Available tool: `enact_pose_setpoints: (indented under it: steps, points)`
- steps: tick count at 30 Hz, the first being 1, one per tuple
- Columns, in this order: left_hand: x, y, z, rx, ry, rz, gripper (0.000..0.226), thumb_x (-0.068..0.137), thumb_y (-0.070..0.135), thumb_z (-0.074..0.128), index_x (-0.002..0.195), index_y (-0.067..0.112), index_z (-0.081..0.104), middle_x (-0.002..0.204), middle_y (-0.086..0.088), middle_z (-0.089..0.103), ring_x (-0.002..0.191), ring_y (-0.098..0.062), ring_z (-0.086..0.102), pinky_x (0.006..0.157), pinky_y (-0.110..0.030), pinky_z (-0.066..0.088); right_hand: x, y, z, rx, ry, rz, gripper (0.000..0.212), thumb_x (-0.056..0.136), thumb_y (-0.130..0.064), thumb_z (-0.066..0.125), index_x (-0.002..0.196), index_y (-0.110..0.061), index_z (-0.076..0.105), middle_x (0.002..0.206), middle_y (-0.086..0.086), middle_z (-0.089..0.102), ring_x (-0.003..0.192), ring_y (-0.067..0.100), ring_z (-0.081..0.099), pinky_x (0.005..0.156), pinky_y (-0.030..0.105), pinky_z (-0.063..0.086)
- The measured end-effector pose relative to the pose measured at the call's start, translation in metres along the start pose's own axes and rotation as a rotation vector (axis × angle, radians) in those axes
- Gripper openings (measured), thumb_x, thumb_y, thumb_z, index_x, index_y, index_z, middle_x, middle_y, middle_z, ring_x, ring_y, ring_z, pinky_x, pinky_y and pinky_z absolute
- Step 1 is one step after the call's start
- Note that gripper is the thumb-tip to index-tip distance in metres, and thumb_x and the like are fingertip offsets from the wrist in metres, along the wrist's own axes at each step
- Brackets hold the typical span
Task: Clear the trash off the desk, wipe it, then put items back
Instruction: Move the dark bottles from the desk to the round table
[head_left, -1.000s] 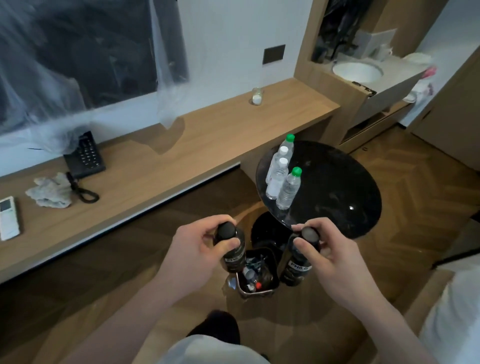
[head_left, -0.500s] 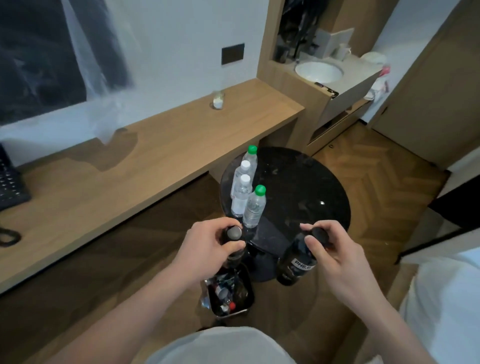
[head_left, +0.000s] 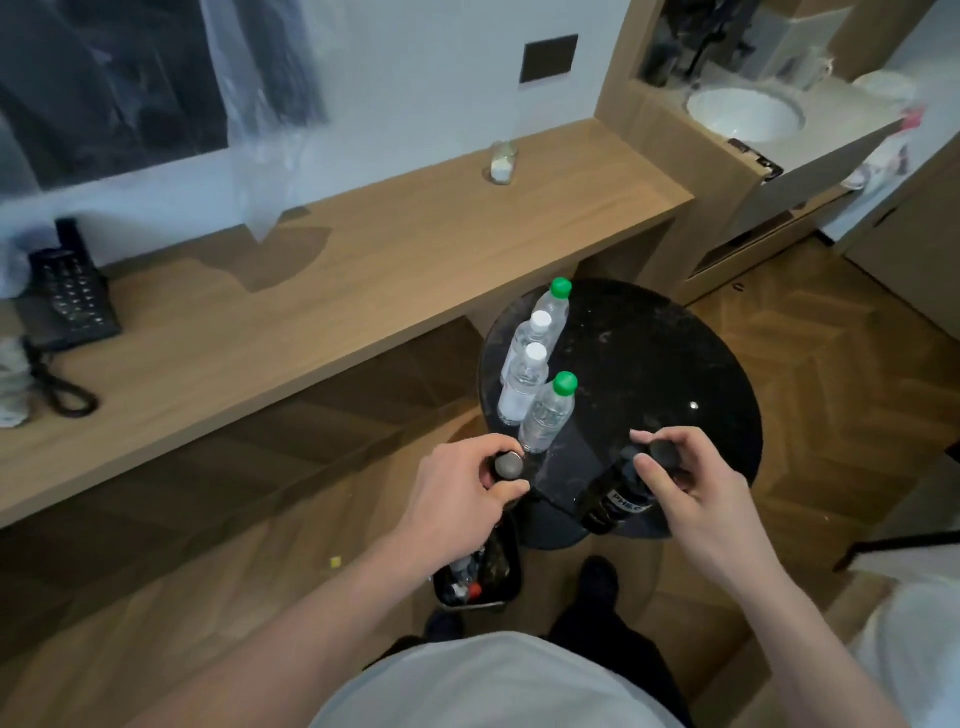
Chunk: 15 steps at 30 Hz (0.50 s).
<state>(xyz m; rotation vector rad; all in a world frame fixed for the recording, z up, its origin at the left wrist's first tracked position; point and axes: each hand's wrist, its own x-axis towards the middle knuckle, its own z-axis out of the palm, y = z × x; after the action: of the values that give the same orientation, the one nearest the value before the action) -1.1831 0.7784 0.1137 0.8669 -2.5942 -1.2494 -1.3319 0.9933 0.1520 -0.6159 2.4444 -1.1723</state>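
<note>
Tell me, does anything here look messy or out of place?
A small yellow scrap lies on the floor, and a crumpled cloth sits at the desk's left end beside the phone.

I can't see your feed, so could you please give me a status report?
Left hand and right hand each grip a dark bottle by the cap. Four clear plastic water bottles crowd the round black table.

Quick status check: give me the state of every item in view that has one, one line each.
Left hand: grips a dark bottle by its top.
Right hand: grips the other dark bottle, tilted, over the round table's edge.
Four water bottles: upright, capped, in a row on the round black table.
Trash bin: on the floor, holding trash.
Glass: upright on the desk.
Phone: on the desk.
</note>
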Motion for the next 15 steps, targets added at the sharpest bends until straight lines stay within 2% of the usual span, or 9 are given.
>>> enact_pose_setpoints:
  steps: [6,12,15]
  points:
    - [0.013,0.007,0.024,0.004,0.042,-0.081,0.031,0.081,0.040,0.086,0.105,0.046,0.068,0.071,0.016,0.066,0.068,-0.008,0.060,0.070,-0.026,0.053,0.046,0.019,-0.003,0.011,-0.098,-0.043,0.014,0.096,-0.032,0.070,0.105,-0.035,0.060,0.117,-0.026,0.071,0.096,0.003,0.071,0.084,0.042,0.062]
    - [0.043,0.030,0.076,0.067,0.008,-0.150,0.028,0.083,0.040,0.082,0.108,0.043,0.068,0.070,0.017,0.061,0.075,-0.010,0.062,0.076,-0.037,0.056,0.086,0.060,-0.021,-0.029,-0.231,-0.069,0.022,0.089,-0.047,0.071,0.105,-0.039,0.059,0.116,-0.028,0.071,0.085,0.008,0.072,0.082,0.045,0.061]
    - [0.060,0.037,0.101,0.076,0.007,-0.190,0.027,0.084,0.038,0.082,0.108,0.041,0.069,0.067,0.020,0.060,0.074,-0.009,0.062,0.076,-0.036,0.056,0.104,0.084,-0.035,-0.059,-0.299,-0.062,0.022,0.092,-0.037,0.076,0.105,-0.041,0.060,0.114,-0.029,0.071,0.081,0.015,0.072,0.080,0.046,0.061]
